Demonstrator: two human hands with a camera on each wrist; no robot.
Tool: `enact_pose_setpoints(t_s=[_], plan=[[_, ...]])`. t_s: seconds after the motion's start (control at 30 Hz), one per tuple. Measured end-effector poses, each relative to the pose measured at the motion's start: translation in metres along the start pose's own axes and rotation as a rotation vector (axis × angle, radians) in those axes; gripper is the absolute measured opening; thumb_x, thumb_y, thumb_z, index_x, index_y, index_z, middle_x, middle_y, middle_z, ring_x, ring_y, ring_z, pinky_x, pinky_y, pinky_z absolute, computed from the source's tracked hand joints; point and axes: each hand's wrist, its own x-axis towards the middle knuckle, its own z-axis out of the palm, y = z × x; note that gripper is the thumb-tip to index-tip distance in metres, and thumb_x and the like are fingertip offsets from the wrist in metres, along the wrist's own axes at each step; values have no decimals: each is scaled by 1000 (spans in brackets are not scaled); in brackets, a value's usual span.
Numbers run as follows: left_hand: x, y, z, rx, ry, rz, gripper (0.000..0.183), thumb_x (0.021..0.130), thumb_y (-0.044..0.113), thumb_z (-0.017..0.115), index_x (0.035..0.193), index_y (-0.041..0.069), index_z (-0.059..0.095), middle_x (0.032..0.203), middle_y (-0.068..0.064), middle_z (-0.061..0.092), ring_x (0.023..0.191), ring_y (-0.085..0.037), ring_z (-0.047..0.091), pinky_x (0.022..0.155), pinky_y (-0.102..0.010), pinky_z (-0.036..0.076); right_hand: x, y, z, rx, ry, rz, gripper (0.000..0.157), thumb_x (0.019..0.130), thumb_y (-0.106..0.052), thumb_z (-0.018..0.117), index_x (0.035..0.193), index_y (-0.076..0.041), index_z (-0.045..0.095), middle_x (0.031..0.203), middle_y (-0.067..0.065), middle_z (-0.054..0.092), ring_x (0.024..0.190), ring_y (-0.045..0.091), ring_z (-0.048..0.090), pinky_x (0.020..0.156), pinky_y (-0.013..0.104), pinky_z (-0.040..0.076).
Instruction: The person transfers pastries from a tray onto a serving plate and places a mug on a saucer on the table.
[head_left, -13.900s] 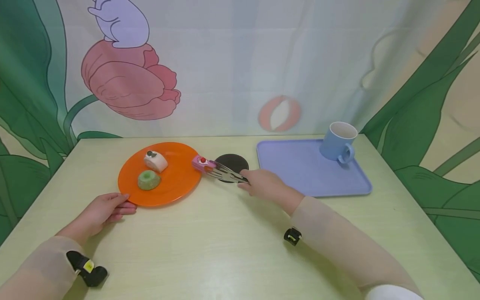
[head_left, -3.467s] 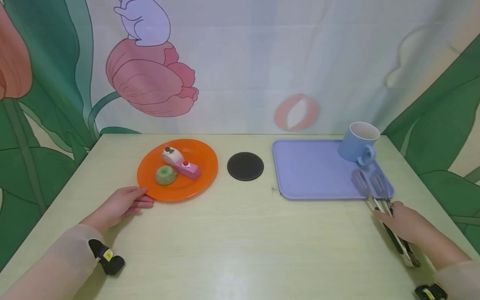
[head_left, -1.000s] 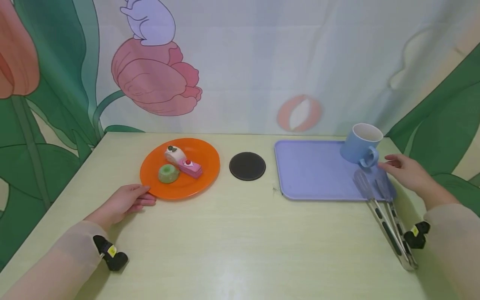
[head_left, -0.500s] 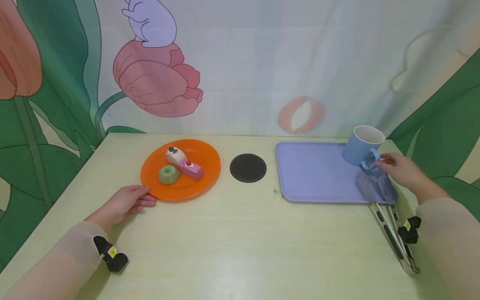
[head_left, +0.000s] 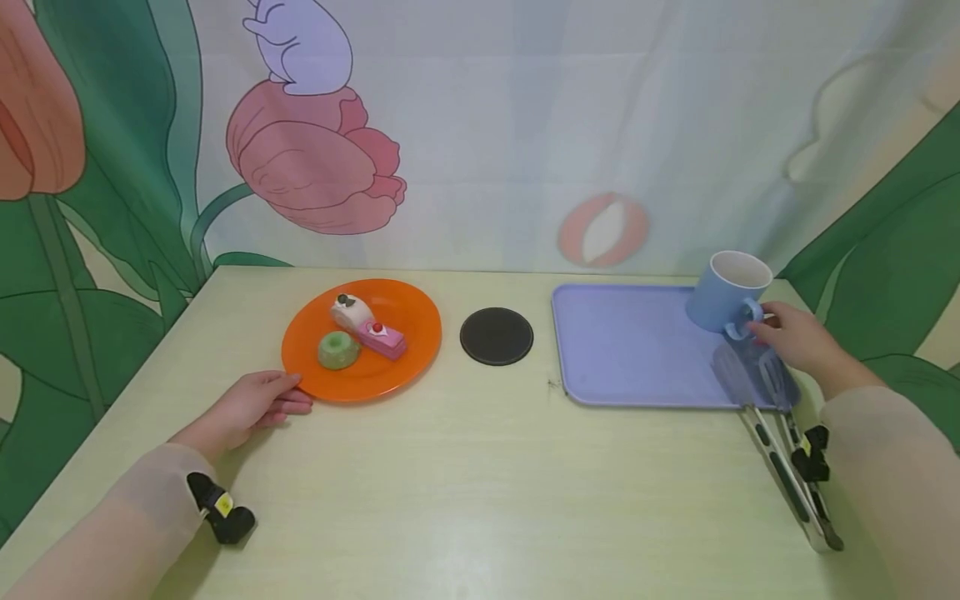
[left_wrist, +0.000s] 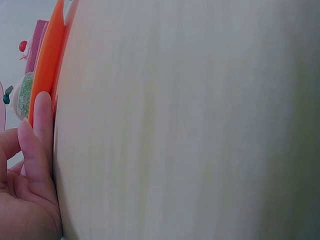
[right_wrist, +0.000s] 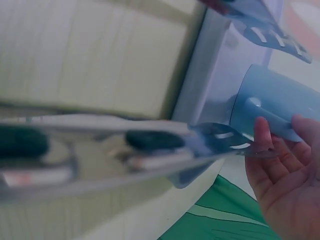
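Observation:
At the rim of an orange plate (head_left: 416,312), my left hand (head_left: 243,408) pinches the near left edge, thumb above and fingers beneath. The plate carries a white cake roll (head_left: 349,311), a pink cake slice (head_left: 382,339) and a green ring-shaped sweet (head_left: 338,350). My right hand (head_left: 801,340) grips the handle of a light blue mug (head_left: 711,297), which stands upright at the back right of a lavender tray (head_left: 622,350). Metal tongs (head_left: 780,471) lie just below that hand, their slotted heads over the tray's front right corner and handles on the table.
A round black coaster (head_left: 497,336) lies between plate and tray. The pale table (head_left: 465,483) ends at a printed curtain (head_left: 480,167) behind. The tongs' handles run beside the right forearm, near the black wrist camera (head_left: 812,454).
Earlier my right hand held the pink cake slice in the tongs; the slice now lies on the plate. It has let go of the tongs and taken the mug's handle. The left hand stays.

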Motion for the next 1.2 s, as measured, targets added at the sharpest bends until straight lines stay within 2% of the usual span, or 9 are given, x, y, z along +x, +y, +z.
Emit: enact_pose_setpoints(t_s=[0.17,0.37,0.57,0.73,0.97,1.2], plan=[[-1,-1,-2,1,-6,4,50,101,35,39,130,-6,42,91,0,69,83,-10,66,68,-19,50,3,-4,1,-20,-1,20,46,101,-21,37,123,19,31,112,38,50,105,52,47,85,61,39],[0,1,0,12,-9,5,52,100,36,40,131,-6,41,93,-1,69,85,-10,66,70,-20,50,0,-5,2,-26,7,61,46,102,-23,34,124,17,31,112,36,52,107,51,46,83,60,40],[1,1,-1,5,-10,-9,52,100,36,39,131,-6,41,91,0,69,83,-10,66,70,-19,51,-1,-8,3,-22,57,47,42,102,-20,32,120,18,32,105,35,55,101,50,50,77,56,43],[1,1,-1,-15,-17,-5,52,101,35,39,130,-7,41,89,1,69,82,-8,66,69,-19,51,-2,-11,1,1,74,49,46,102,-22,29,123,19,30,108,35,54,103,50,50,79,57,42],[1,1,-1,-18,-24,-4,53,100,36,39,131,-7,40,91,0,69,83,-9,66,71,-19,51,-8,-16,-4,29,135,15,44,103,-25,28,120,15,34,110,35,54,102,49,52,70,46,44],[0,1,-1,-5,-21,-15,54,100,38,40,131,-6,40,92,-1,68,85,-10,66,72,-20,51,-14,-18,-3,53,163,-13,47,103,-26,26,123,16,32,115,34,50,104,49,52,77,51,43]])
